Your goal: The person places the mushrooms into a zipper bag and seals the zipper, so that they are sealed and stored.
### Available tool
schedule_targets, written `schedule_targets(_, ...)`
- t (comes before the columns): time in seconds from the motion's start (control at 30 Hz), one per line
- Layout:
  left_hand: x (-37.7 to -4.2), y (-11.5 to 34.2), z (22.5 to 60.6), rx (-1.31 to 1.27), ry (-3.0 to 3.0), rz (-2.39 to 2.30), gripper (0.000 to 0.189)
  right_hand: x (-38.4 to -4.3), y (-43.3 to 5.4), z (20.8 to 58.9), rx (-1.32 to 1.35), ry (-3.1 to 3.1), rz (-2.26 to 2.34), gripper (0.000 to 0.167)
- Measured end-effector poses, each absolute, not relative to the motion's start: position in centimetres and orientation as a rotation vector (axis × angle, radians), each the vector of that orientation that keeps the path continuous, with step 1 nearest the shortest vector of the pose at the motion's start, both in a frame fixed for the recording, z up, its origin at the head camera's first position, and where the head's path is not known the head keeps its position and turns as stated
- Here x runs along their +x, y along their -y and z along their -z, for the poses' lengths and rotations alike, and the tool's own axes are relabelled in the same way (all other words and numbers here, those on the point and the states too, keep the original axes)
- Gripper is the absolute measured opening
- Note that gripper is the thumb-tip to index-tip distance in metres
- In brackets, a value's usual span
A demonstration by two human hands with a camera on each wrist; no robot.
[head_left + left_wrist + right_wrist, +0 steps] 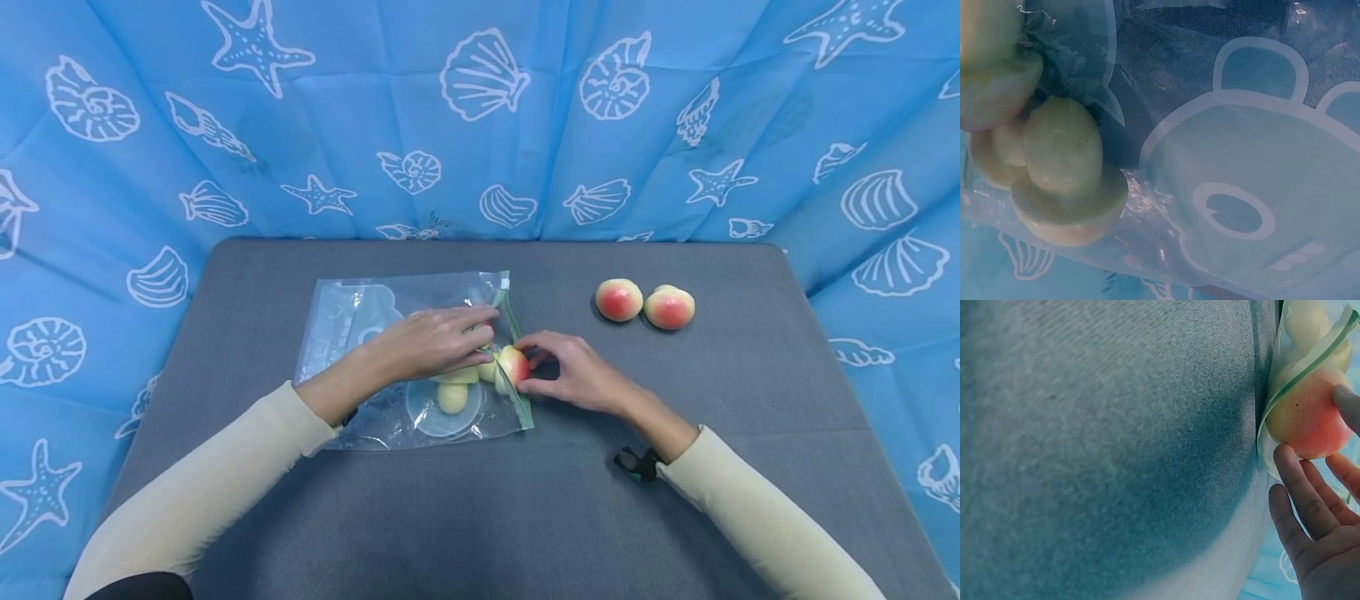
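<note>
A clear zip bag (375,425) with a green-edged opening lies on its side, its mouth facing right. Inside are several mushrooms (1066,150) with pale stems and cream caps, seen through the plastic in the left wrist view. My left hand (435,340) reaches over the bag and holds the upper layer near its mouth; its fingertips are partly hidden. At the opening, my right hand (573,372) grips a red-and-cream mushroom (1311,415) by its rounded cap, thumb on one side and fingers on the other. That mushroom sits partly within the green rim.
Two more red-and-cream mushrooms, one on the left (618,300) and one on the right (670,307), rest side by side beyond my right hand. The grey table (465,525) ends at a blue curtain (337,125) printed with shells and starfish.
</note>
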State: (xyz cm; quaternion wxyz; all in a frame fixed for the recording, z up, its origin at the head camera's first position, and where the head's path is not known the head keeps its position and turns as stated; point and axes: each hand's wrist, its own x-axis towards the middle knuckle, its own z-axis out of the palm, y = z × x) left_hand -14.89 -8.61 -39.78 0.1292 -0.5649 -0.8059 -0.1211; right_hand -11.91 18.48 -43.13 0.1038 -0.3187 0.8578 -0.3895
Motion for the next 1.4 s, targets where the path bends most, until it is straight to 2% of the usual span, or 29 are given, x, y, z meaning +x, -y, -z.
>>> schedule_targets(0.87,-14.9,8.6,40.0,-1.668,2.363,0.432,0.023,-12.5,-17.0,43.5,-0.970,-2.507,1.179,0.045)
schedule_targets(1.4,-14.8,8.9,40.1,-1.658,2.372,0.435,0.017,-13.1,-16.2,43.5,-0.971,-2.479,1.176,0.043)
